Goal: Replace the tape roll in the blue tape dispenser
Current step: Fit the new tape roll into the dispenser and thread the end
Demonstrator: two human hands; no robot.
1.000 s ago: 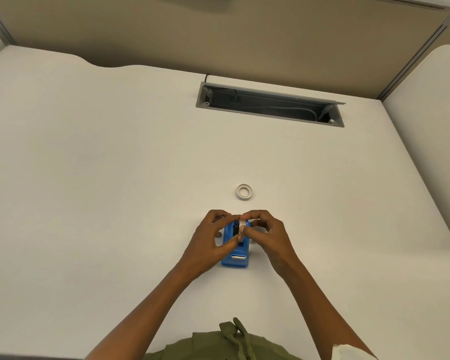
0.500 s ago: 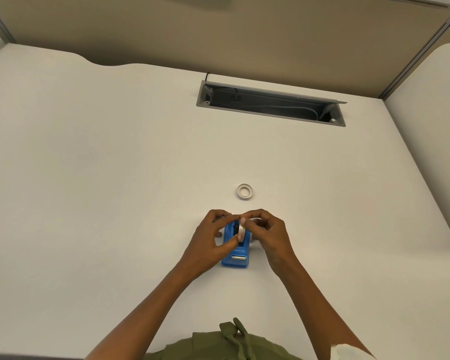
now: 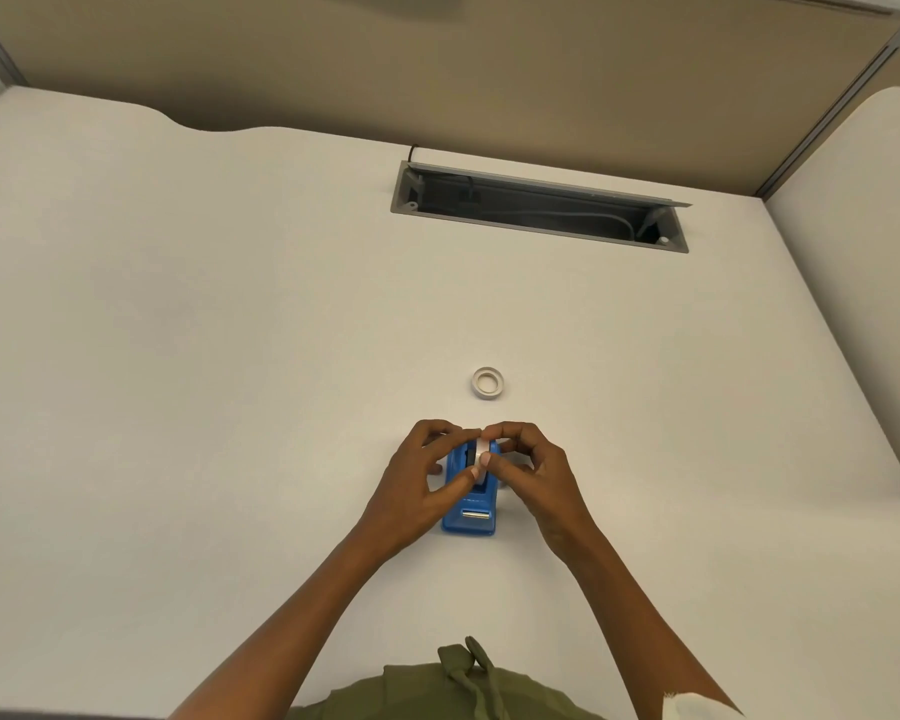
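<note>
The blue tape dispenser (image 3: 471, 514) stands on the white desk in front of me, its metal cutter at the near end. A white tape roll (image 3: 481, 456) sits upright in the dispenser's slot, pinched from both sides. My left hand (image 3: 421, 488) holds the roll's left side with index finger and thumb and rests against the dispenser. My right hand (image 3: 533, 472) grips the roll's right side with fingertips. A second white tape roll (image 3: 488, 383) lies flat on the desk just beyond the hands.
The white desk (image 3: 230, 381) spreads wide on all sides. A grey cable tray opening (image 3: 539, 207) with a cable inside is set into the desk at the back. A tan partition wall stands behind. Another white desk lies to the right.
The hands stay on the roll at the dispenser; the roll has shifted slightly within the slot. The other roll has not moved.
</note>
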